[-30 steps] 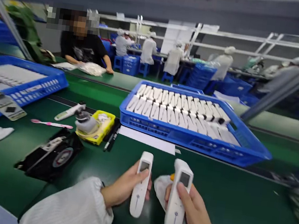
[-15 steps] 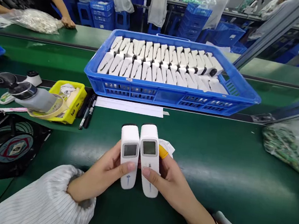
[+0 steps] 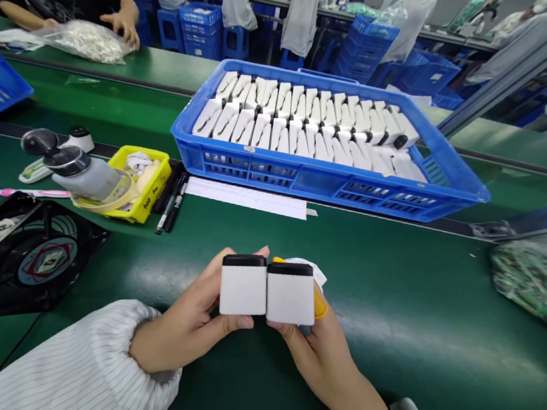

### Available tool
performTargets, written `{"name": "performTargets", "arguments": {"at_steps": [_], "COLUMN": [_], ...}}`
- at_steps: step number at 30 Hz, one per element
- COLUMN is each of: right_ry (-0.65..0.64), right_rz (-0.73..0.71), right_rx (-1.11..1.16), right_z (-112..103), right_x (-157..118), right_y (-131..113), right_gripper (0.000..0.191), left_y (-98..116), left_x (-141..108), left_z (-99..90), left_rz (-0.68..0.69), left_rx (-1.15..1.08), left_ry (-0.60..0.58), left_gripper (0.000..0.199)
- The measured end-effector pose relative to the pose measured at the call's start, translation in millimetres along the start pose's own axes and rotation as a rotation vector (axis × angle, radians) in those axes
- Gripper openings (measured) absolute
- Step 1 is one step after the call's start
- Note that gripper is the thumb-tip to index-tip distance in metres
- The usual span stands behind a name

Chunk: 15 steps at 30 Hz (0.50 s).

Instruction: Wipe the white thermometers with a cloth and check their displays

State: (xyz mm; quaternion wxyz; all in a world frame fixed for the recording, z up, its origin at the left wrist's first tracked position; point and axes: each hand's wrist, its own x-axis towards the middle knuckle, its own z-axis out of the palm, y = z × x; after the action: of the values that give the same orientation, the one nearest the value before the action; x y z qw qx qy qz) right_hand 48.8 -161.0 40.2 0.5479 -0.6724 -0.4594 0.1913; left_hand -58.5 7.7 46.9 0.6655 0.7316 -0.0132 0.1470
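Two white handheld infrared thermometers with black end caps are held side by side, touching, their flat white ends turned up at me. My left hand (image 3: 192,319) is closed around the left thermometer (image 3: 243,288), thumb along its lower edge. In my right hand (image 3: 320,346) is the right thermometer (image 3: 290,296); yellow covers sit on fingers of this hand. A white cloth or tissue (image 3: 315,274) shows behind it, and I cannot tell whether the hand grips it. The screens are hidden from view at this angle.
Beyond my hands a blue crate (image 3: 301,180) holds rows of white thermometers. To the left are a yellow basket (image 3: 145,205), a pump bottle (image 3: 89,174), markers (image 3: 172,208) and a black fan (image 3: 39,261). A bag of green boards (image 3: 529,286) lies right. A co-worker's hand (image 3: 123,24) touches a plastic bag.
Both thermometers have been tipped, so their ends now face me instead of their screens and buttons. The co-worker's hand has lifted over the plastic bag. The view has shifted slightly.
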Motion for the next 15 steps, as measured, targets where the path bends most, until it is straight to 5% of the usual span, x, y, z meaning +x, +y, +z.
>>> {"name": "performTargets", "arguments": {"at_steps": [3, 9, 12, 15], "right_ry": [-0.004, 0.005, 0.026, -0.036], "right_rz": [0.048, 0.277, 0.34, 0.37], "right_rx": [0.108, 0.889, 1.074, 1.166], "right_z": [-1, -7, -7, -3], "right_x": [-1, 9, 14, 14], "right_y": [0, -2, -3, -4], "right_gripper": [0.027, 0.023, 0.032, 0.051], "left_y": [1, 4, 1, -2], "left_x": [0, 8, 11, 12], "left_z": [-0.9, -6.6, -7.0, -5.2], "left_rz": [-0.085, -0.352, -0.35, -0.346], "left_rx": [-0.119, -0.851, -0.981, -0.996], "left_ry": [-0.012, -0.097, -0.047, 0.0], "left_gripper": [0.053, 0.036, 0.022, 0.028]}}
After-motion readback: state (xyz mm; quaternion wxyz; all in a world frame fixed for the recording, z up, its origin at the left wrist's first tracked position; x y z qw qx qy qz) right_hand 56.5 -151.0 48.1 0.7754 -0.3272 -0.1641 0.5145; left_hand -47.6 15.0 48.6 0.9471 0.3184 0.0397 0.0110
